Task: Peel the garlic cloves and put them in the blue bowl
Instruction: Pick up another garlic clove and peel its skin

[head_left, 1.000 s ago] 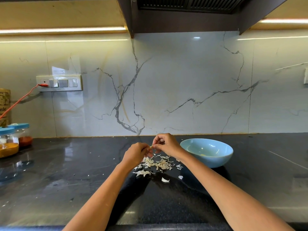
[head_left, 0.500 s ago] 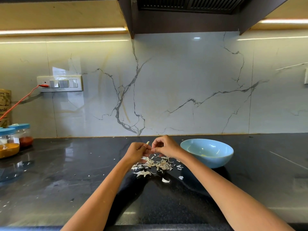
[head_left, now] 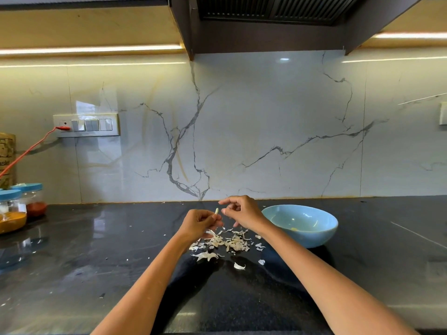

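My left hand (head_left: 199,222) pinches a small pale garlic clove (head_left: 216,211) upright between thumb and fingertips, above the black counter. Just right of it, my right hand (head_left: 243,211) hovers with its fingers spread and nothing visible in them; it does not touch the clove. A pile of white garlic skins (head_left: 226,243) lies on the counter under both hands. The blue bowl (head_left: 321,234) stands to the right of my right hand, with something pale and yellowish at its bottom (head_left: 294,229).
Jars with blue lids (head_left: 12,211) holding orange and red powder stand at the far left. A switch panel (head_left: 85,125) with a red cable sits on the marble wall. Stray skin pieces (head_left: 239,266) lie nearer the counter's front edge.
My hands have come apart: the right hand has let go of the clove and opened its fingers, while the left still holds the clove, now raised a little.
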